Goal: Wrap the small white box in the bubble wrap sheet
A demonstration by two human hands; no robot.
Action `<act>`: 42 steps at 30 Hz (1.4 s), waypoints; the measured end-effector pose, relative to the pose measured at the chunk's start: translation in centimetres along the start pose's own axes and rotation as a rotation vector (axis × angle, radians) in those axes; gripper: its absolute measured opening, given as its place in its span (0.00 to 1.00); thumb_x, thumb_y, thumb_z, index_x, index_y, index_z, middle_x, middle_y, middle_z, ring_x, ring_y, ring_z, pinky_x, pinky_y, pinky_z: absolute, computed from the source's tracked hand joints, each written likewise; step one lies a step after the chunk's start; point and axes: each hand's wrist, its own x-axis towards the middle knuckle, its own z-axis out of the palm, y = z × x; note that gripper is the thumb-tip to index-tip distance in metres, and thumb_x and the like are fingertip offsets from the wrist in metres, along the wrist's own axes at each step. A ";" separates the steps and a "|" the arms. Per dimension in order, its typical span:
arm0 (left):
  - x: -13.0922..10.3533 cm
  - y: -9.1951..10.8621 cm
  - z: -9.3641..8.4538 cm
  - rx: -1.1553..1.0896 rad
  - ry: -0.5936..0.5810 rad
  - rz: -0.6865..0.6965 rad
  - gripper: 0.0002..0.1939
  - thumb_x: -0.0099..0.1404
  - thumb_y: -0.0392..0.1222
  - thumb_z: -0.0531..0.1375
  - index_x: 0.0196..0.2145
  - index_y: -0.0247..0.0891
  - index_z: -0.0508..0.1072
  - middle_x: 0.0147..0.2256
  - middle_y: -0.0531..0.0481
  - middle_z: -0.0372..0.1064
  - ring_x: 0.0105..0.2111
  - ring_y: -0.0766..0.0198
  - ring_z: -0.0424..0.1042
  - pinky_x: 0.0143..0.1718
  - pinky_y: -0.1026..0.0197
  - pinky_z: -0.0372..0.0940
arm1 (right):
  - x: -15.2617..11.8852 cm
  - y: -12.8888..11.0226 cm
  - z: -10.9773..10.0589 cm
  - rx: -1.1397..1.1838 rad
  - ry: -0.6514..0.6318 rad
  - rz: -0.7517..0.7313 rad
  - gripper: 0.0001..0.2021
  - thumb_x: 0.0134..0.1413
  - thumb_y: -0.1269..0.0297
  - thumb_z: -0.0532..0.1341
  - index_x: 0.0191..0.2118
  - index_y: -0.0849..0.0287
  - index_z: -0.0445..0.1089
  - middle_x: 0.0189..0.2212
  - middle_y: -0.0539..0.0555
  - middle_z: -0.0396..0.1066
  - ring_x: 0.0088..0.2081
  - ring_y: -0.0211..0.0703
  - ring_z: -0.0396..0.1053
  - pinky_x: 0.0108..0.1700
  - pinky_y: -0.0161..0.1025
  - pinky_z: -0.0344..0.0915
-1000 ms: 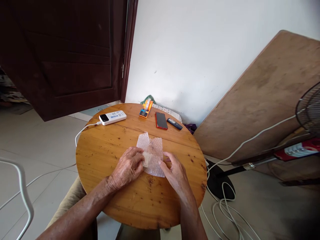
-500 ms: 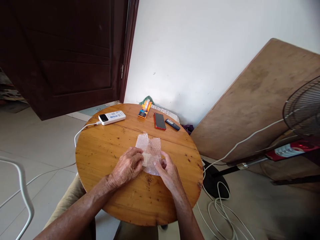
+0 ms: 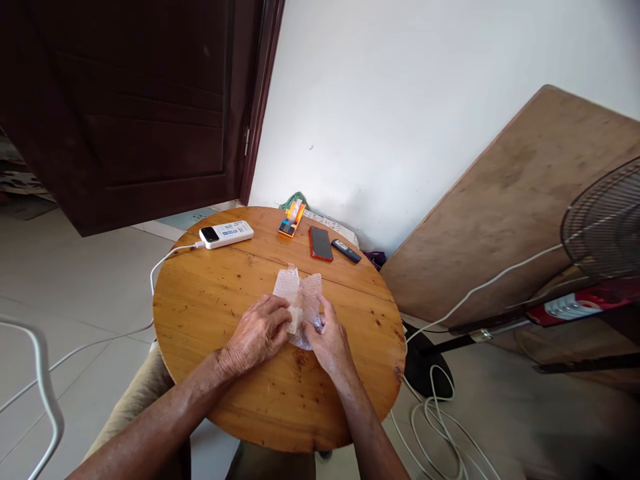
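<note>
Basically one piece of bubble wrap (image 3: 300, 300), clear and crinkled, lying on the round wooden table (image 3: 210, 313) slightly past its middle, right in front of the person. Top edge sticks up in two uneven flaps; lower part is bunched and folded inward between the hands. Something pale shows inside the wrap near the left thumb, can't tell what it is.

Left hand (image 3: 257, 333): palm down on the table, fingers (image 3: 277, 308) curled over, pinching the left edge of the wrap against the thumb. Closed grip on the wrap, not flat.

Right hand (image 3: 327, 340): touching the right side of the wrap, fingers (image 3: 324, 308) bent and partly closed, pushing the right edge in toward the middle. Thumb looks to be tucked against the wrap; whether it fully pinches is hard to tell, but the hand is gripping the sheet, not hanging loose. Both hands nearly meet across the wrap.

Far side of the table, well apart from the hands: white power bank (image 3: 226, 234) with a white cable (image 3: 165, 257) running off the left edge, small orange box (image 3: 291, 220), red phone (image 3: 321, 243) face up, small dark remote (image 3: 347, 251) just beside the phone. Off the table to the right: a wooden board (image 3: 505, 200) leaning on the wall, a fan (image 3: 603, 223), white cords (image 3: 440, 427) on the floor.
</note>
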 end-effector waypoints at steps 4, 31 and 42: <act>0.0 0.0 0.0 0.001 -0.007 -0.006 0.11 0.59 0.26 0.55 0.34 0.40 0.72 0.44 0.46 0.71 0.45 0.57 0.70 0.46 0.54 0.69 | 0.2 -0.1 -0.1 0.295 -0.029 0.024 0.30 0.52 0.62 0.60 0.62 0.59 0.56 0.29 0.50 0.73 0.28 0.41 0.68 0.30 0.36 0.65; 0.2 0.4 -0.2 0.013 -0.012 -0.017 0.09 0.62 0.30 0.55 0.32 0.40 0.74 0.34 0.48 0.69 0.35 0.60 0.66 0.38 0.59 0.65 | -0.3 -4.1 0.4 0.548 -0.120 0.075 0.26 0.54 0.59 0.59 0.58 0.59 0.61 0.34 0.54 0.76 0.28 0.41 0.71 0.29 0.37 0.68; 0.1 0.8 -1.0 -0.129 -0.003 -0.018 0.07 0.54 0.29 0.56 0.29 0.40 0.68 0.34 0.48 0.69 0.36 0.58 0.66 0.40 0.56 0.63 | -1.1 -3.2 0.3 0.534 -0.194 -0.011 0.26 0.53 0.65 0.58 0.59 0.57 0.61 0.43 0.57 0.75 0.36 0.42 0.73 0.39 0.40 0.70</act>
